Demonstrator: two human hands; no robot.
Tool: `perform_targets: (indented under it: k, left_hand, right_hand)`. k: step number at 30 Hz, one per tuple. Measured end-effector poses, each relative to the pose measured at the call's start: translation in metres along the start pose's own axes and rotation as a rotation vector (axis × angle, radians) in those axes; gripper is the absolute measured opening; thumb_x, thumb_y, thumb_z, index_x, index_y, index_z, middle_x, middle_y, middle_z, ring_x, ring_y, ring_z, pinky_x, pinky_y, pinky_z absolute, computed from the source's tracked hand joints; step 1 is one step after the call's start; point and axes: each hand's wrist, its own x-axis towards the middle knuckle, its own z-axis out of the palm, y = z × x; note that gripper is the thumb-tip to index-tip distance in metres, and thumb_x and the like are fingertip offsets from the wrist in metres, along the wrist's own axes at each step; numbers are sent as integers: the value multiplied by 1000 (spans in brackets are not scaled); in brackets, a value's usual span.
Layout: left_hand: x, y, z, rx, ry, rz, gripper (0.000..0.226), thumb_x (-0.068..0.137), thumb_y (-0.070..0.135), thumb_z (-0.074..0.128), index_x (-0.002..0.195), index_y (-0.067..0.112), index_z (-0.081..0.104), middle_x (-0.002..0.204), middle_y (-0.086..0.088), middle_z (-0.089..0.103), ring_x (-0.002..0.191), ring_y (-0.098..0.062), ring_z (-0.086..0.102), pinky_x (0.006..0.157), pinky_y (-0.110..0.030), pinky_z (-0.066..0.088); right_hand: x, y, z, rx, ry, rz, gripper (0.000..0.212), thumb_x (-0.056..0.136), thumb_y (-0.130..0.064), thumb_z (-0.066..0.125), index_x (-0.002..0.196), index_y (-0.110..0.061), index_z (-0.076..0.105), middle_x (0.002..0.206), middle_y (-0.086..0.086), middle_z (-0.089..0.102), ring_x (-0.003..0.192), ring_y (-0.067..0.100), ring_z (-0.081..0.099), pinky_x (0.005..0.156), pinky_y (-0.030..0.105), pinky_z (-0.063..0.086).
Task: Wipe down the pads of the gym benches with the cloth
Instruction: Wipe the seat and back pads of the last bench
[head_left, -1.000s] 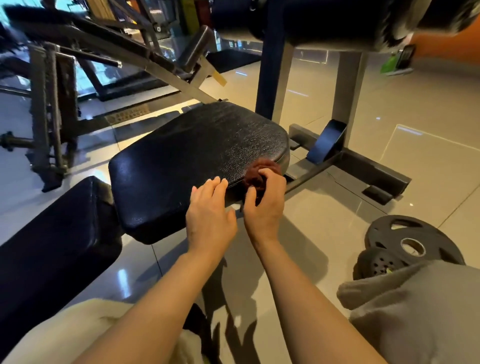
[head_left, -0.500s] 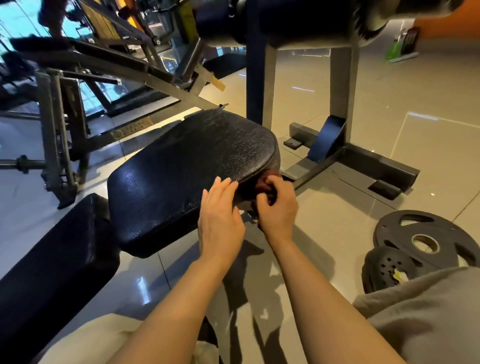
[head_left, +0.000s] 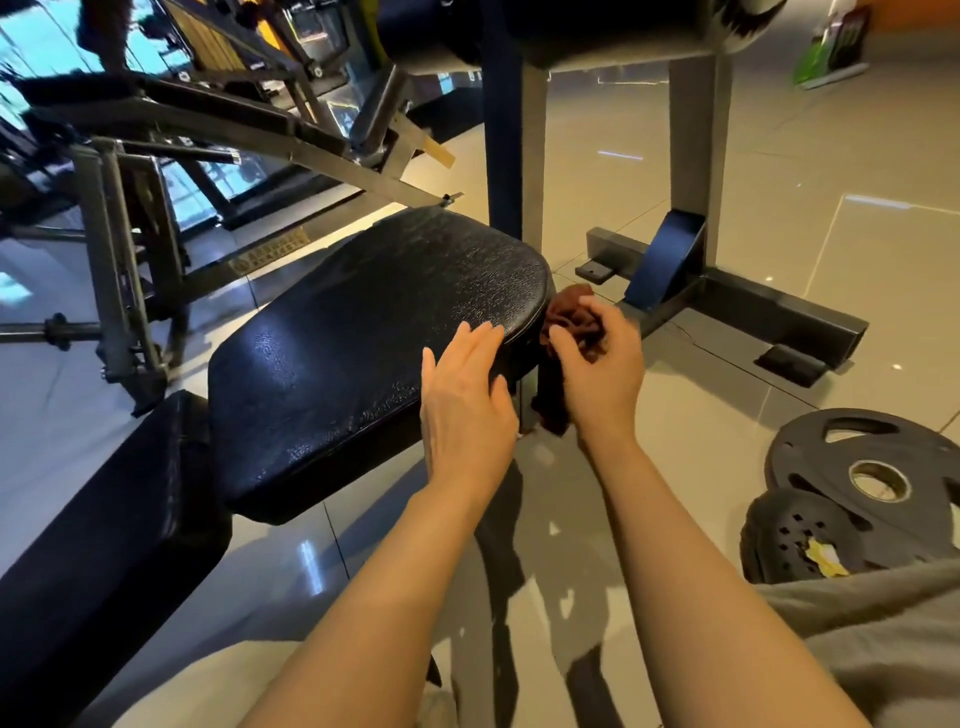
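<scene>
Left hand (head_left: 467, 400) flat, fingers spread, resting on seat pad (head_left: 363, 358) near edge. Just right of it, right hand (head_left: 597, 374) pinching bunched brown cloth (head_left: 569, 319) vs pad's rounded end. Weight plates (head_left: 872, 467) farther right on floor.

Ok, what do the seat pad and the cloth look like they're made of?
Seat pad: probably vinyl or faux leather, black and glossy, with a pebbled grain and cracked patches near the edge. Cloth: soft woven fabric, maybe terry, reddish-brown and matte, bunched into folds.
</scene>
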Motion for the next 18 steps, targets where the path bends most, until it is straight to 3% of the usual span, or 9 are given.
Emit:
perform_targets:
  k: [3, 6, 9, 13, 18]
  left_hand:
    - [0, 4, 7, 27, 32, -15, 52, 86, -7, 56, 134, 12, 55, 139, -3, 54, 136, -17, 41, 119, -34, 5]
    - [2, -1, 6, 59, 30, -11, 52, 86, -9, 52, 132, 14, 58, 136, -2, 57, 132, -15, 45, 120, -40, 15]
    - [5, -7, 0, 71, -16, 26, 57, 85, -14, 49, 132, 15, 58, 137, 1, 56, 132, -11, 43, 120, -37, 19]
    - [5, -11, -2, 85, -48, 62, 61, 82, -18, 51, 134, 16, 56, 138, 1, 55, 130, 0, 37, 118, -28, 15]
    - [2, -17, -1, 105, -40, 103, 58, 86, -15, 52, 134, 17, 55, 137, 9, 51, 127, 9, 30, 117, -29, 19]
  right_hand:
    - [-2, -1, 8, -32, -102, -43, 32, 81, -2, 67, 112, -10, 63, 108, 0, 55, 96, 4, 49, 81, 0, 35]
    - [-34, 4, 16, -52, -146, -56, 27, 74, 5, 67, 96, -11, 64, 100, 3, 55, 85, -7, 48, 75, 2, 36]
    - [-32, -7, 12, 44, -90, -7, 27, 74, 7, 66, 94, -11, 63, 100, 6, 53, 83, -12, 50, 69, 0, 36]
    - [-2, -15, 15, 54, -51, 52, 34, 89, -4, 59, 122, -10, 55, 116, 2, 45, 100, 7, 48, 74, -3, 35]
    - [-50, 13, 26, -11, -126, 10, 32, 78, 1, 58, 100, -22, 53, 98, -10, 44, 86, -2, 47, 73, 13, 38]
